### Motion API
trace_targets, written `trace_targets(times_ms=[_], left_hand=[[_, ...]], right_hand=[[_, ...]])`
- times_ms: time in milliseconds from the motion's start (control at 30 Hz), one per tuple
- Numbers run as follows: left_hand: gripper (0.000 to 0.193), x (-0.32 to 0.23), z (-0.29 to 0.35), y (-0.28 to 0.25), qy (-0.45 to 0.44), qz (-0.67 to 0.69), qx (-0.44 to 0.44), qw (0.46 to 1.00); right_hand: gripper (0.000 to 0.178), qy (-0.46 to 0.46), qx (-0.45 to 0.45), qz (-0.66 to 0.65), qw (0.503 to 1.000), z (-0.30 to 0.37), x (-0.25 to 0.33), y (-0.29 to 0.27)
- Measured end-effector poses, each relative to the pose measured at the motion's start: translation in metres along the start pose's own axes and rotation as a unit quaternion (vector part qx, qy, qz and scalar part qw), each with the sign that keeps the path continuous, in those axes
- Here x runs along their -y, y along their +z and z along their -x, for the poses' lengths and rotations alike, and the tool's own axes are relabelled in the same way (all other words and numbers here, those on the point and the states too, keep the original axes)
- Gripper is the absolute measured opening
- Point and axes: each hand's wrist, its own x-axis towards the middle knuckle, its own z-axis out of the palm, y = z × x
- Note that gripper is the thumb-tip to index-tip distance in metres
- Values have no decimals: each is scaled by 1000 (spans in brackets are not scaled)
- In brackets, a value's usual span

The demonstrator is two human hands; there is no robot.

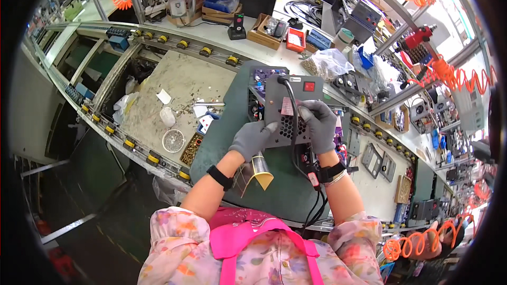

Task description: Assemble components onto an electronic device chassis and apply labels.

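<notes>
A dark grey metal panel [274, 103] stands tilted in front of me, with a red rocker switch [309, 86], a pink label and a honeycomb vent. My left hand [253, 138], in a grey glove, grips its lower left edge between thumb and fingers. At the right side, my gloved right hand [320, 126] is closed on the panel beside the black power cable [292, 100]; its fingertips are partly hidden. The cable runs from the panel's top down past my right wrist. Behind the panel shows a purple circuit board [262, 77]. A curved yellow-edged piece [262, 174] lies below my left hand.
The green work mat [222, 142] lies on a roller conveyor line. To the left are a clear round dish [173, 140] and a tray of small brass-coloured screws [191, 150]. Flat grey panels [372, 159] lie at right. Bins, a red power screwdriver [420, 37] and orange coiled hoses [449, 79] stand beyond.
</notes>
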Motion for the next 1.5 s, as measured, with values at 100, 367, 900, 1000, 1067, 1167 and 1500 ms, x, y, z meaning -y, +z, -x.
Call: trace_targets(times_ms=[100, 367, 900, 1000, 1067, 1167, 1500], left_hand=[[51, 1, 1, 0, -19, -33, 20, 999], [49, 5, -2, 1, 16, -86, -8, 996], [50, 1, 0, 0, -4, -89, 20, 996], [50, 1, 2, 0, 3, -93, 16, 996], [51, 1, 2, 0, -7, -75, 26, 997], [51, 3, 2, 1, -12, -67, 30, 997], [47, 11, 0, 6, 33, -114, -19, 993]], right_hand=[[14, 18, 10, -2, 1000, -9, -1, 9], [15, 0, 6, 10, 1000, -12, -8, 14], [15, 16, 9, 48, 999, -10, -12, 14], [15, 7, 4, 63, 998, -10, -14, 15], [15, 1, -2, 77, 997, -9, -14, 15], [15, 2, -3, 66, 998, -8, -12, 16], [15, 28, -16, 66, 997, -5, -6, 21]])
